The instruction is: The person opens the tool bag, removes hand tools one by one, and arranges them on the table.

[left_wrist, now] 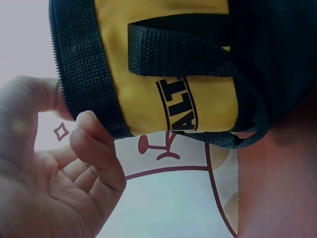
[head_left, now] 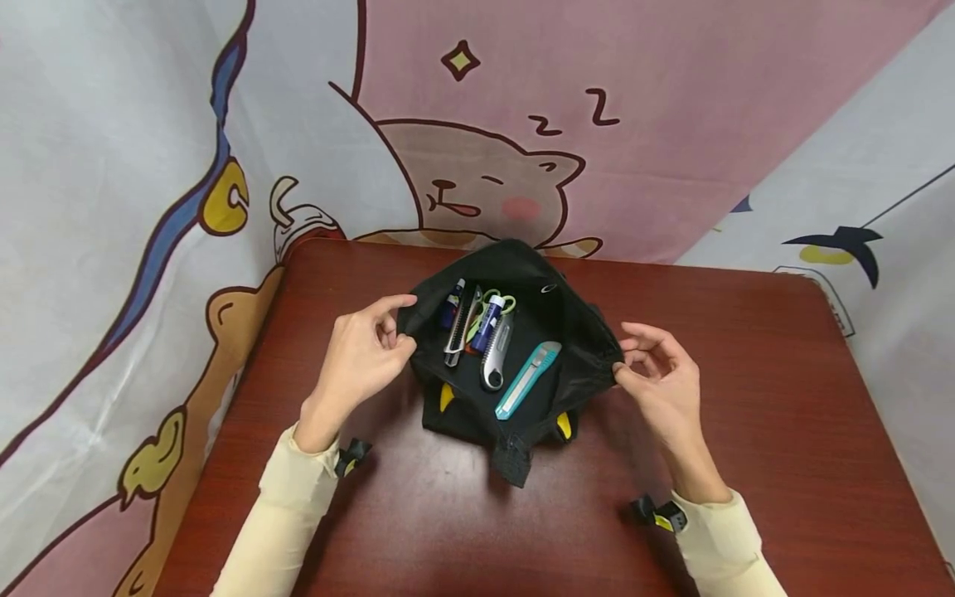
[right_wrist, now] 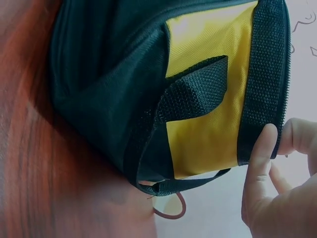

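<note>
A black tool bag (head_left: pixel 515 261) with yellow panels stands on the table, its zippered mouth spread wide. At the left of the mouth, my left hand (head_left: pixel 366 348) pinches the rim between thumb and fingers. My right hand (head_left: pixel 664 373) pinches the opposite rim the same way; the zipper edge (right_wrist: pixel 286 94) shows beside it in the right wrist view. Inside lie a teal utility knife (head_left: pixel 528 380), a grey utility knife (head_left: pixel 495 355), a black-and-silver cutter (head_left: pixel 461 327), a blue glue stick (head_left: pixel 487 323), a similar dark blue tube (head_left: pixel 452 303) and green-handled scissors (head_left: pixel 510 303).
The reddish-brown wooden table (head_left: pixel 746 414) extends on both sides of the bag. A cartoon-printed cloth (head_left: pixel 634 166) hangs behind the table and along its sides. Black webbing handles (left_wrist: pixel 173 52) loop off the bag's yellow panels.
</note>
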The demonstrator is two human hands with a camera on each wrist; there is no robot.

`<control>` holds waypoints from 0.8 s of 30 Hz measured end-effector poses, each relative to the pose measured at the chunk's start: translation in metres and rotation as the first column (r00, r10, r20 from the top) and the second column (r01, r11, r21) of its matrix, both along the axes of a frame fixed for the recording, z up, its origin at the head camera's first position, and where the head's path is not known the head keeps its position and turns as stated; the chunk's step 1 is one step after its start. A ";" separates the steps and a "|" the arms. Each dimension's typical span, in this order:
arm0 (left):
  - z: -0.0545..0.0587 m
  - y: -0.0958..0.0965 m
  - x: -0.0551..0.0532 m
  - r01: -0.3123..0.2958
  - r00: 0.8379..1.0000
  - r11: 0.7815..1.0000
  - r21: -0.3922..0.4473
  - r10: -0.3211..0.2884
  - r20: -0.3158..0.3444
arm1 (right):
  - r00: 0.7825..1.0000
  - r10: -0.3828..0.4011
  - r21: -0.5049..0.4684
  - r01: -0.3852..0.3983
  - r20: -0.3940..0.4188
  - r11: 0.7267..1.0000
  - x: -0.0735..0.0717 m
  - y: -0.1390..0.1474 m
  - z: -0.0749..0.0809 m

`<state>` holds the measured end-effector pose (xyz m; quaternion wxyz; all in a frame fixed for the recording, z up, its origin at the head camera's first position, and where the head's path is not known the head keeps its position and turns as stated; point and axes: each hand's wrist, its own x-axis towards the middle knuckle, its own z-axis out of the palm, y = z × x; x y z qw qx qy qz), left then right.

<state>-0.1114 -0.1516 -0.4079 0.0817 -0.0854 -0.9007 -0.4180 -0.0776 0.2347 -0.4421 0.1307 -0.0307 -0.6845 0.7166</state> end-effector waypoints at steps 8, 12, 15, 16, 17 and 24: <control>-0.008 0.005 0.004 0.000 1.000 1.000 0.003 0.000 -0.004 | 1.000 0.013 -0.026 -0.013 -0.019 1.000 0.001 -0.003 -0.002; -0.009 0.008 0.007 0.001 1.000 1.000 0.012 -0.001 0.007 | 0.999 0.022 -0.022 -0.023 -0.036 0.999 0.001 -0.005 -0.002; -0.008 0.008 0.008 0.003 1.000 1.000 0.007 -0.003 0.011 | 0.998 0.036 -0.011 -0.036 -0.044 0.999 0.001 -0.005 0.002; -0.008 0.008 0.008 0.004 1.000 1.000 0.003 -0.004 0.010 | 0.998 0.042 -0.009 -0.043 -0.047 0.999 0.001 -0.006 0.004; -0.008 0.008 0.008 0.004 1.000 1.000 0.000 -0.004 0.010 | 0.997 0.048 -0.007 -0.049 -0.053 0.999 0.001 -0.006 0.006; -0.005 0.008 0.008 -0.002 1.000 1.000 -0.014 0.002 -0.005 | 0.990 0.077 -0.009 -0.079 -0.119 0.997 -0.001 -0.003 0.023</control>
